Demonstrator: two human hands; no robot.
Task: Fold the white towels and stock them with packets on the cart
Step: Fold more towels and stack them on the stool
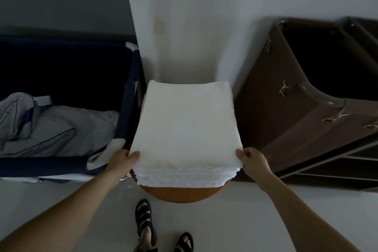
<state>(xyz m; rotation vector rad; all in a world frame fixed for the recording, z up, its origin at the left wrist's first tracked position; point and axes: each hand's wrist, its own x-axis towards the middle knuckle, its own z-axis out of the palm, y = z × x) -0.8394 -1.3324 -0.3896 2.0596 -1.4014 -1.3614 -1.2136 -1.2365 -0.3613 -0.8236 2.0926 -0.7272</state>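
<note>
Left hand (122, 158) and right hand (252, 158) each pinch a near corner of the top white towel (187, 125), stacked on the round worktop (184, 193); lifting both corners evenly should keep edges aligned.

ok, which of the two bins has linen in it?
The navy bin left of the towel stack: crumpled grey linen lies inside. The brown bin on the right shows only dark interior.

We count one left hand (120, 159) and one right hand (252, 160), one towel stack (188, 129) between their fingers, one stool (184, 194) beneath, one navy bin (126, 108) left of them, one brown cart (296, 118) right, two sandals (144, 217).
</note>
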